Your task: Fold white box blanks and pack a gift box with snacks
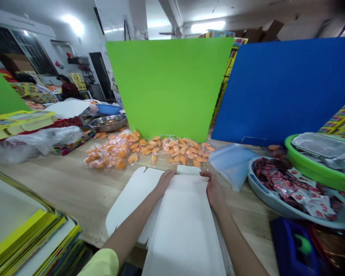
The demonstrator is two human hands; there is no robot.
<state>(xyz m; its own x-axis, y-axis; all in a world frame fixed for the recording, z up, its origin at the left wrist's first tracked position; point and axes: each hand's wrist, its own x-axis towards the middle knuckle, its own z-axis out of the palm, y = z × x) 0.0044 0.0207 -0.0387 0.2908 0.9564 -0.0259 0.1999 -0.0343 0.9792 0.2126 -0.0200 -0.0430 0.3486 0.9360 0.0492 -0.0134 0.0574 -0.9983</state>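
Note:
A white cardboard box blank (186, 222) lies in front of me on the wooden table, its near end reaching over the table's edge toward me. One wide flap (135, 191) spreads out flat on the left, and a small flap (189, 170) sticks out at the far end. My left hand (164, 183) grips the blank's far left corner, fingers on the upper side. At the far right corner my right hand (214, 188) is closed on the folded edge, its thumb side near the top. The undersides of both hands' grips are hidden.
Orange pieces in clear bags (115, 149) line the back of the table below a green board (169, 88) and a blue board (281, 92). A basin of red packets (258, 188) stands right. Stacked yellow-edged cardboard (25, 245) lies left. A person (69, 87) is in the background.

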